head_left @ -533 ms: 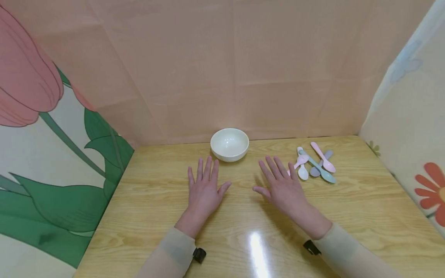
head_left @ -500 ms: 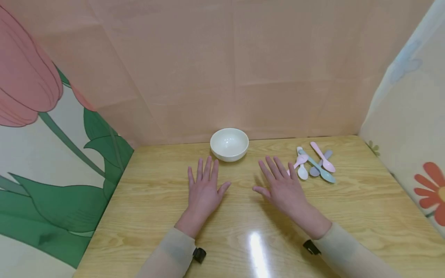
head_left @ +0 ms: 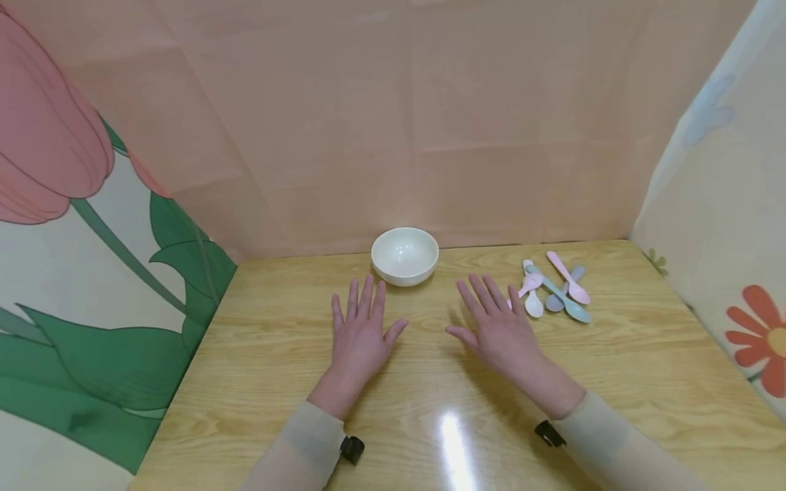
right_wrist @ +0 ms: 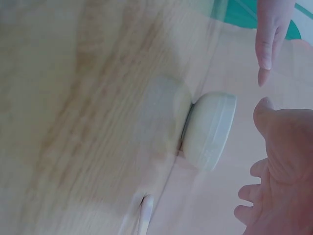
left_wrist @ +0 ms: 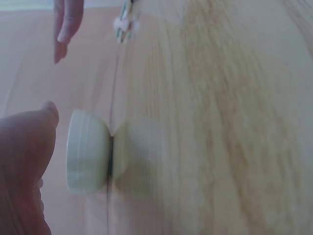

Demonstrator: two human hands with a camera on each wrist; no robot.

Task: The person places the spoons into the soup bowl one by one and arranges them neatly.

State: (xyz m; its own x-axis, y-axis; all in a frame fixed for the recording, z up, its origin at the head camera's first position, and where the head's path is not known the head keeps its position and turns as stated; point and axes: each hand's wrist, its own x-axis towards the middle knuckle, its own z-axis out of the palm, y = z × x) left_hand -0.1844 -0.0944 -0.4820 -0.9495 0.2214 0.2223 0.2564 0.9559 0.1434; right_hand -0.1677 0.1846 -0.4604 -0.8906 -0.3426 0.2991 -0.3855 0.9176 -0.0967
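Note:
A white bowl (head_left: 405, 258) stands upright at the back middle of the wooden table, its inside bare. My left hand (head_left: 361, 341), palm down with fingers spread, hovers just in front and to the left of it. To the bowl's front right is my right hand (head_left: 500, 334), likewise spread and holding nothing. Several small plastic spoons lie in a loose heap beyond the right fingertips: a pink spoon (head_left: 568, 278), a blue spoon (head_left: 560, 294), a white spoon (head_left: 533, 303), a purple spoon (head_left: 555, 302) and another pink one. Both wrist views show the bowl (left_wrist: 89, 152) apart from the hands.
The wooden table (head_left: 258, 382) meets a pink cloth backdrop (head_left: 331, 136) right behind the bowl. Printed panels with a tulip (head_left: 49, 129) and a red flower (head_left: 761, 337) flank the left and right sides. Light glares on the tabletop near the front.

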